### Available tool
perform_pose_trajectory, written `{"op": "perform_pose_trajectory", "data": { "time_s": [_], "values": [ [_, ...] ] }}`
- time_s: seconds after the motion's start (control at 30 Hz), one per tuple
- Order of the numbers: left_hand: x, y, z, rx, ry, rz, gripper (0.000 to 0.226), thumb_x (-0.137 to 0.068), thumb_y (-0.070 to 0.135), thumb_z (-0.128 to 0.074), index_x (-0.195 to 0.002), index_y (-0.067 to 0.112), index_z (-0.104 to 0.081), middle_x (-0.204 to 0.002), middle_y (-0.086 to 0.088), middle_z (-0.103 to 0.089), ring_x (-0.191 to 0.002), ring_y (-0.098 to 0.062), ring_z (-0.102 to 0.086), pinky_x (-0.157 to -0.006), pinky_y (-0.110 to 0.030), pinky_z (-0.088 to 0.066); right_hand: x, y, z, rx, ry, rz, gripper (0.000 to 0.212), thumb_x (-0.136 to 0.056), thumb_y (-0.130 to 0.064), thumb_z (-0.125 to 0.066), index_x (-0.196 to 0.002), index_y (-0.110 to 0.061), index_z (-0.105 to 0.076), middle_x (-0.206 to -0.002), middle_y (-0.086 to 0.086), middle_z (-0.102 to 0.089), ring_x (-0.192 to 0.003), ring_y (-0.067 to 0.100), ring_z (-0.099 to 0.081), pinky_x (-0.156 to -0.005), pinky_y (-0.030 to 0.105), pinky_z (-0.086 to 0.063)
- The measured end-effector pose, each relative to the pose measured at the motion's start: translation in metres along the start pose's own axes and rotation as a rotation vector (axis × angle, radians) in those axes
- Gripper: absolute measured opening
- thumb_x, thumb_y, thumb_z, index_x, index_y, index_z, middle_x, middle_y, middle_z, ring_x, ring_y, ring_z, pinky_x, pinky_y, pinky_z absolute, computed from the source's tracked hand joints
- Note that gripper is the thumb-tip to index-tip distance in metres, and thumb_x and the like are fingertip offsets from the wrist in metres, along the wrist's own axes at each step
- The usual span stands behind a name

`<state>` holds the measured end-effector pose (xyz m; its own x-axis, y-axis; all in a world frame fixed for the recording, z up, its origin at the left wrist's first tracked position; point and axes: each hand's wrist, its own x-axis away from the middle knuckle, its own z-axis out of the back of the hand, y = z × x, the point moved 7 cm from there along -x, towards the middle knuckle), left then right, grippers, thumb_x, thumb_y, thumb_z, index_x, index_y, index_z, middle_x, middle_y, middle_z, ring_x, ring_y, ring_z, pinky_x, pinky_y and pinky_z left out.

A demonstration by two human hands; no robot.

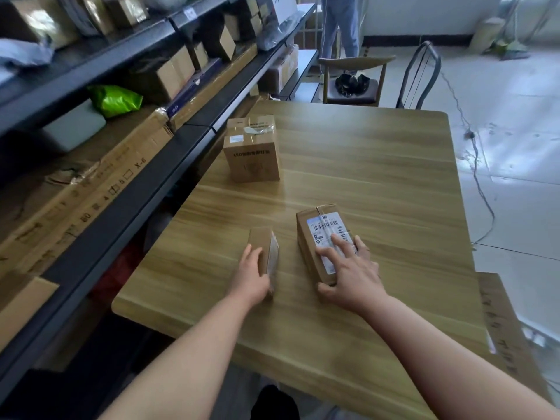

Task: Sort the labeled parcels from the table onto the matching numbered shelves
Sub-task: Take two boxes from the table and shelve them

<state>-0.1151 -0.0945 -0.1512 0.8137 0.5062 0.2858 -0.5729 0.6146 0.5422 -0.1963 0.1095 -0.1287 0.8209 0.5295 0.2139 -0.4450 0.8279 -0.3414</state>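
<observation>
**While both hands take hold of parcels, a third box waits farther up the table**

Where the near edge of the table [363, 165] meets the viewer, two bare forearms reach in from below. The right hand [351, 271] grasps an oblong parcel [318, 225] of plain brown cardboard lying flat on the table. Its fingers spread over the white barcode label on top, and its thumb hooks round the box's near end. Clear glossy tape runs across the far end of that box.

Just left of it on the table, and not touching it, a small parcel [263, 237] stands on a narrow side. It is thin and slab-shaped, with a pale label on its right face. The left hand [253, 275] grips its near end, fingers laid along the left face.

Toward the table's far left corner, well apart from both, sits a cube-like parcel [251, 150]. It is taped across the top, with dark printed lettering on its front.

The table top is smooth, light wood-grain laminate with rounded corners.

Along the table's left side run dark metal shelves [151, 189] crowded with cardboard boxes. Among them are a long flat carton [91, 201] and a crinkled, shiny green bag [116, 100].

Beyond the table's far edge stands a wooden chair [357, 60] with a curved backrest. Behind it are a person's legs [339, 22] in blue trousers. A flat cardboard sheet [503, 322] lies at the table's near right corner.
</observation>
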Motion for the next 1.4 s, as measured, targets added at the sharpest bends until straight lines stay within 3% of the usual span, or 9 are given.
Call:
{"op": "perform_pose_trajectory", "data": {
  "time_s": [0.13,0.27,0.47,0.63,0.73,0.83,1.07,1.2,1.4],
  "values": [
    [-0.006,-0.024,0.017,0.267,0.049,0.175,0.063,-0.088,0.000,-0.050,-0.147,0.014,-0.035,-0.149,-0.011,-0.041,-0.133,-0.026,-0.043,-0.111,-0.037,-0.035,0.001,0.002,0.000,-0.009,-0.001,0.003,0.070,-0.071,-0.056,-0.061,-0.133,-0.052,-0.029,-0.158,-0.015,-0.007,-0.146,0.029,0.009,-0.102,0.050,-0.033],
    [-0.007,-0.039,0.029,0.038,0.134,0.269,0.043,-0.091,0.012,-0.053,-0.134,0.013,-0.048,-0.133,-0.009,-0.058,-0.119,-0.029,-0.054,-0.092,-0.031,-0.042,0.001,0.000,-0.001,0.005,0.004,0.004,0.069,-0.072,-0.055,-0.061,-0.132,-0.052,-0.028,-0.158,-0.015,-0.007,-0.145,0.029,0.010,-0.100,0.048,-0.033],
    [-0.011,-0.037,0.011,-0.266,0.052,0.268,0.090,-0.070,0.059,-0.075,-0.137,0.013,-0.034,-0.146,-0.010,-0.032,-0.132,-0.033,-0.033,-0.101,-0.039,-0.038,-0.001,-0.003,-0.004,0.031,0.001,-0.001,0.071,-0.071,-0.056,-0.061,-0.133,-0.052,-0.028,-0.158,-0.013,-0.007,-0.146,0.029,0.011,-0.101,0.047,-0.031],
    [-0.020,-0.048,0.010,-0.351,-0.013,0.274,0.087,-0.072,0.036,-0.078,-0.139,0.015,-0.026,-0.143,-0.008,-0.033,-0.130,-0.033,-0.036,-0.100,-0.038,-0.038,-0.001,0.000,-0.005,0.050,0.018,-0.002,0.072,-0.069,-0.059,-0.059,-0.133,-0.053,-0.027,-0.158,-0.014,-0.009,-0.146,0.028,0.009,-0.103,0.046,-0.031],
    [-0.028,-0.052,0.014,-0.485,-0.114,0.089,0.103,-0.076,0.020,-0.071,-0.152,0.027,-0.003,-0.157,0.001,-0.019,-0.145,-0.027,-0.015,-0.113,-0.046,-0.026,-0.004,-0.003,-0.006,0.065,0.031,-0.006,0.072,-0.069,-0.061,-0.058,-0.134,-0.053,-0.027,-0.158,-0.013,-0.009,-0.146,0.028,0.009,-0.104,0.045,-0.030],
    [-0.032,-0.052,0.031,-0.635,-0.020,0.008,0.105,-0.082,0.005,-0.062,-0.152,0.036,0.009,-0.163,0.004,-0.002,-0.149,-0.026,-0.002,-0.117,-0.051,-0.018,-0.010,-0.008,-0.006,0.074,0.043,-0.021,0.073,-0.069,-0.060,-0.058,-0.134,-0.052,-0.028,-0.158,-0.013,-0.009,-0.146,0.028,0.008,-0.105,0.044,-0.030],
    [-0.036,-0.053,0.035,-0.338,0.014,0.181,0.057,-0.087,0.008,-0.055,-0.139,0.016,-0.032,-0.138,-0.010,-0.032,-0.117,-0.032,-0.051,-0.094,-0.037,-0.043,-0.023,-0.025,-0.008,0.093,0.050,-0.020,0.074,-0.070,-0.062,-0.059,-0.136,-0.052,-0.027,-0.159,-0.013,-0.009,-0.146,0.029,0.007,-0.106,0.045,-0.033],
    [-0.043,-0.049,0.033,-0.179,0.038,0.122,0.042,-0.092,0.011,-0.045,-0.133,0.016,-0.041,-0.150,-0.005,-0.026,-0.124,-0.029,-0.046,-0.095,-0.037,-0.040,-0.026,-0.029,-0.009,0.033,0.091,-0.021,0.086,-0.068,-0.066,-0.061,-0.143,-0.045,-0.025,-0.159,-0.011,-0.009,-0.147,0.023,0.006,-0.112,0.041,-0.027],
    [-0.036,-0.044,0.014,-0.272,-0.127,0.091,0.095,-0.072,0.061,-0.070,-0.150,0.036,-0.020,-0.159,0.000,0.007,-0.139,-0.029,-0.025,-0.108,-0.038,-0.032,-0.017,-0.017,-0.008,-0.212,0.230,-0.148,0.093,-0.055,-0.061,-0.077,-0.136,-0.045,-0.035,-0.158,-0.005,0.005,-0.146,0.019,0.000,-0.117,0.038,-0.017]
  ]
}}
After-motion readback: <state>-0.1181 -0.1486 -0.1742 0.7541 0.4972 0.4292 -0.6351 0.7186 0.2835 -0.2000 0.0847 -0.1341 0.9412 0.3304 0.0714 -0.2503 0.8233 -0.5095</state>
